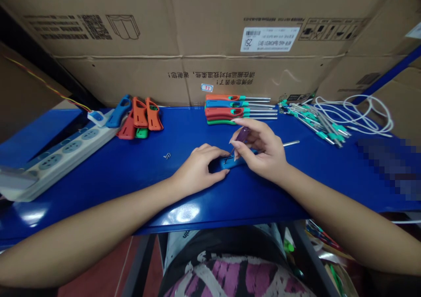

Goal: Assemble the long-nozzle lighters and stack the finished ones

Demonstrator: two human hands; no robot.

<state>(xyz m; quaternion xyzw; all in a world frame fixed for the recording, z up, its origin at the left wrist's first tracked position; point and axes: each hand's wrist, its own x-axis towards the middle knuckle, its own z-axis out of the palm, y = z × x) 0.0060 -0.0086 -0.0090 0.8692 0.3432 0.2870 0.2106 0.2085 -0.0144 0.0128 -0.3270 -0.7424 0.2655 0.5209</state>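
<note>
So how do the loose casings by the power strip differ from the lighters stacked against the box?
The stacked lighters have metal tubes pointing right; the loose casings show none. The lighters lie roughly parallel; the casings sit at mixed angles. Both include orange, red, blue and green.

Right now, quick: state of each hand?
Left hand: fingers closed around the end of a blue plastic handle.
Right hand: closed, holding a slim purple-handled screwdriver.
</note>
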